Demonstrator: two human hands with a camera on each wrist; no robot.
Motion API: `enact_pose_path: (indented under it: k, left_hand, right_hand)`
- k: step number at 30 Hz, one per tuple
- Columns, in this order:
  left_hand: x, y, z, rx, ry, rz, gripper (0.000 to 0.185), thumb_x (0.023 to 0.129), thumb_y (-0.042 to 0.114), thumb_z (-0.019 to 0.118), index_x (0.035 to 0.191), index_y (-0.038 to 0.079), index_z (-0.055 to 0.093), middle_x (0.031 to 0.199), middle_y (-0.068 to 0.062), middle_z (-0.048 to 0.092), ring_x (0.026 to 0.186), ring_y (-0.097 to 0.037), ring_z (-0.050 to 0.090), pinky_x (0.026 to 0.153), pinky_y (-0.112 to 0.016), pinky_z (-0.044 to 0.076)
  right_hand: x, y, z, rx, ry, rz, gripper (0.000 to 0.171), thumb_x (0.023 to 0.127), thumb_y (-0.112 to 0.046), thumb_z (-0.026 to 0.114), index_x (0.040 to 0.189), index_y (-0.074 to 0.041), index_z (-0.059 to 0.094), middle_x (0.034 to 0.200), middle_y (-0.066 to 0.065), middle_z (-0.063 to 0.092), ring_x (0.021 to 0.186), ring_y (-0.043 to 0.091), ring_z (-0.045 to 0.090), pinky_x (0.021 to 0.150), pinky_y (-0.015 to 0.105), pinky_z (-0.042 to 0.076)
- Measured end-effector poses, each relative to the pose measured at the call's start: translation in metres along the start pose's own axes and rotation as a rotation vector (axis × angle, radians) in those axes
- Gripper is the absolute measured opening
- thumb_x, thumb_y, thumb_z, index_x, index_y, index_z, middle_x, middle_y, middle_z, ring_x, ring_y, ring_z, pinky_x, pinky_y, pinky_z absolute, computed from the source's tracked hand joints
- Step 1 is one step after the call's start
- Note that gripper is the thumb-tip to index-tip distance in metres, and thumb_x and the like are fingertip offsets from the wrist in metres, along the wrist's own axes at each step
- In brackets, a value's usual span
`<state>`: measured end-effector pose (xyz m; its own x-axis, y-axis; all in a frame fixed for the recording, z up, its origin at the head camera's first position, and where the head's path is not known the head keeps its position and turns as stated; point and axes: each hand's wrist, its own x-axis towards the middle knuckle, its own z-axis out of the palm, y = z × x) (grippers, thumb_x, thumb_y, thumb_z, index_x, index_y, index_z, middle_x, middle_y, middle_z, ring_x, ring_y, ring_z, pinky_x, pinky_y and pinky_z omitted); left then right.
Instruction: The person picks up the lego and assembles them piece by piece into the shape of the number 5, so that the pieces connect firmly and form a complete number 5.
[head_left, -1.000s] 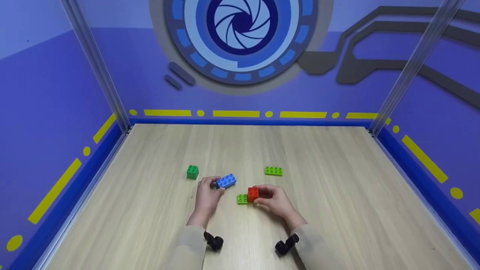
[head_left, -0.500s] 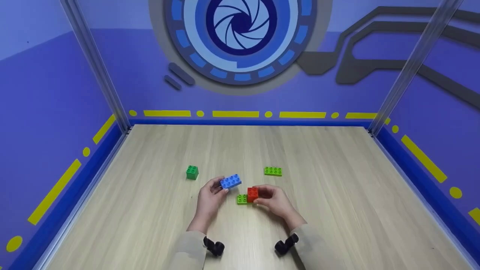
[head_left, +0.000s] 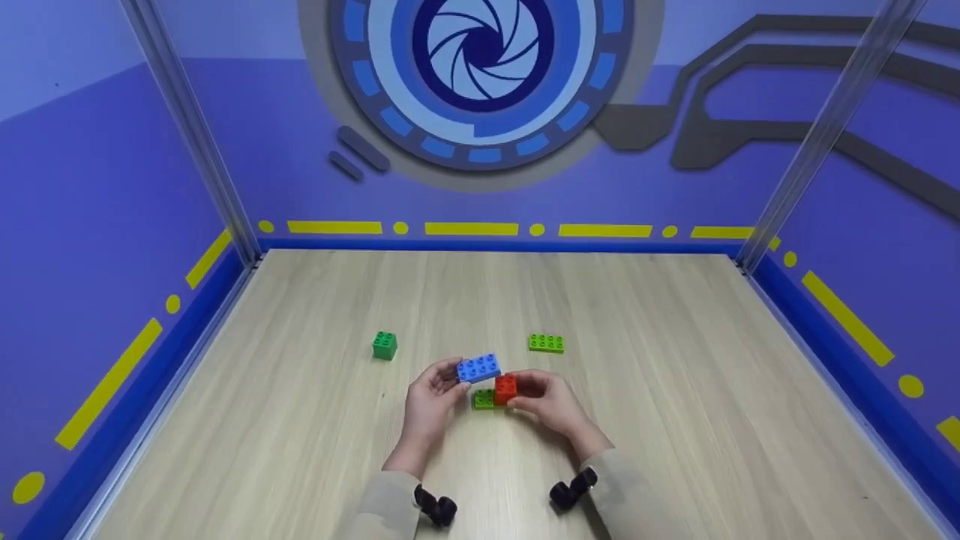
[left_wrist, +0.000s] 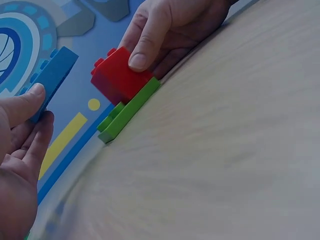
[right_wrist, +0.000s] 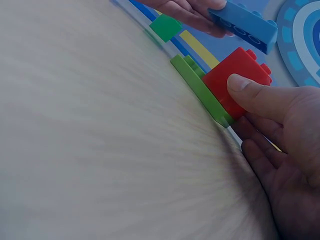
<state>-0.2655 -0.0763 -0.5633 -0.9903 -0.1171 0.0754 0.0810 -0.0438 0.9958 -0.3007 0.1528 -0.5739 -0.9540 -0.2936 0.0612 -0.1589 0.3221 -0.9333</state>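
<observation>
My left hand (head_left: 433, 401) pinches a long blue toy brick (head_left: 478, 368) by its left end, thumb on the near side. Its studs face up, and the wrist views show it raised above the table, level with or higher than the red brick. A square red brick (head_left: 505, 389) sits on the right half of a flat light-green brick (head_left: 484, 399) lying on the table; bare studs show on the left half. My right hand (head_left: 553, 401) grips the red brick between thumb and fingers. In the right wrist view the thumb presses the red brick's (right_wrist: 232, 75) side.
Farther back on the wooden table (head_left: 645, 337) stand a dark green square brick (head_left: 385, 345) at left and another flat light-green brick (head_left: 546, 343) at right. Blue panels with yellow marks (head_left: 471, 227) border the table's back and sides.
My left hand has carried the blue brick rightward, from beside the light-green brick to just behind and over it, close to the red brick. The right hand stays on the red brick.
</observation>
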Motion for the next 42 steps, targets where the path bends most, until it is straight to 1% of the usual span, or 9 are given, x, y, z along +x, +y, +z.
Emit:
enact_pose_path:
  k: [6,8,12,19,25,30,35,39,42]
  left_hand:
    - [-0.003,0.003,0.005,-0.018,-0.034,0.009,0.043,0.091,0.0,0.074,0.134,0.003,0.066,0.133,-0.019,0.068,0.124,-0.029,0.066,0.102,-0.022,0.056]
    - [-0.004,0.002,0.006,-0.013,-0.046,0.013,0.043,0.092,0.001,0.074,0.134,0.003,0.066,0.134,-0.018,0.068,0.125,-0.029,0.066,0.101,-0.021,0.056]
    - [-0.006,0.0,0.009,0.007,-0.069,0.015,0.042,0.093,0.003,0.073,0.135,0.005,0.066,0.136,-0.017,0.067,0.126,-0.029,0.065,0.102,-0.022,0.056]
    - [-0.008,-0.003,0.013,0.001,-0.102,-0.004,0.042,0.095,0.003,0.071,0.136,0.006,0.065,0.138,-0.016,0.066,0.128,-0.03,0.065,0.102,-0.022,0.056]
    - [-0.008,-0.005,0.014,0.002,-0.113,0.032,0.042,0.094,0.003,0.072,0.136,0.005,0.065,0.139,-0.017,0.066,0.128,-0.032,0.064,0.102,-0.021,0.056]
    - [-0.007,-0.006,0.014,0.011,-0.119,0.042,0.042,0.095,0.003,0.071,0.136,0.005,0.065,0.139,-0.017,0.066,0.128,-0.032,0.064,0.102,-0.021,0.056]
    - [-0.008,-0.006,0.014,0.004,-0.119,0.036,0.045,0.095,0.002,0.07,0.139,0.001,0.062,0.141,-0.018,0.064,0.129,-0.033,0.064,0.101,-0.021,0.056]
    - [-0.008,-0.007,0.014,0.005,-0.113,0.044,0.046,0.095,0.001,0.07,0.14,-0.001,0.061,0.142,-0.019,0.064,0.128,-0.033,0.064,0.101,-0.021,0.056]
    - [-0.008,-0.007,0.015,0.009,-0.107,0.048,0.047,0.094,0.001,0.071,0.14,-0.002,0.061,0.141,-0.019,0.064,0.127,-0.033,0.064,0.101,-0.021,0.056]
  right_hand:
    - [0.002,0.001,-0.001,0.002,-0.005,0.005,0.043,0.084,-0.012,0.084,0.124,-0.005,0.072,0.12,0.015,0.075,0.112,0.026,0.071,0.103,0.041,0.058]
    - [0.001,-0.002,0.0,0.012,-0.006,0.007,0.043,0.084,-0.008,0.083,0.125,-0.002,0.071,0.122,0.018,0.074,0.113,0.03,0.07,0.104,0.044,0.057]
    - [0.0,-0.002,0.001,0.035,-0.014,-0.026,0.044,0.085,-0.003,0.081,0.126,0.004,0.068,0.124,0.023,0.072,0.115,0.035,0.069,0.105,0.048,0.056]
    - [0.0,0.003,0.0,0.041,-0.025,-0.044,0.044,0.085,-0.007,0.083,0.126,0.004,0.068,0.123,0.022,0.072,0.113,0.031,0.071,0.1,0.034,0.06]
    - [-0.001,0.002,-0.001,0.073,-0.025,-0.027,0.047,0.085,-0.005,0.082,0.129,0.003,0.067,0.125,0.023,0.071,0.115,0.031,0.07,0.097,0.028,0.06]
    - [-0.001,0.002,0.0,0.099,-0.031,-0.037,0.051,0.085,-0.005,0.082,0.132,0.005,0.064,0.128,0.025,0.069,0.119,0.034,0.068,0.101,0.031,0.059]
    - [-0.003,0.001,0.0,0.11,-0.015,-0.048,0.054,0.087,-0.01,0.083,0.135,0.003,0.063,0.131,0.023,0.068,0.122,0.034,0.066,0.106,0.038,0.057]
    - [-0.004,0.0,0.0,0.15,0.027,-0.063,0.054,0.087,-0.012,0.083,0.136,0.001,0.063,0.13,0.022,0.069,0.121,0.031,0.068,0.106,0.04,0.057]
    - [-0.005,0.0,-0.001,0.204,0.057,-0.091,0.051,0.088,-0.008,0.081,0.134,0.002,0.064,0.13,0.023,0.069,0.117,0.024,0.069,0.105,0.038,0.057]
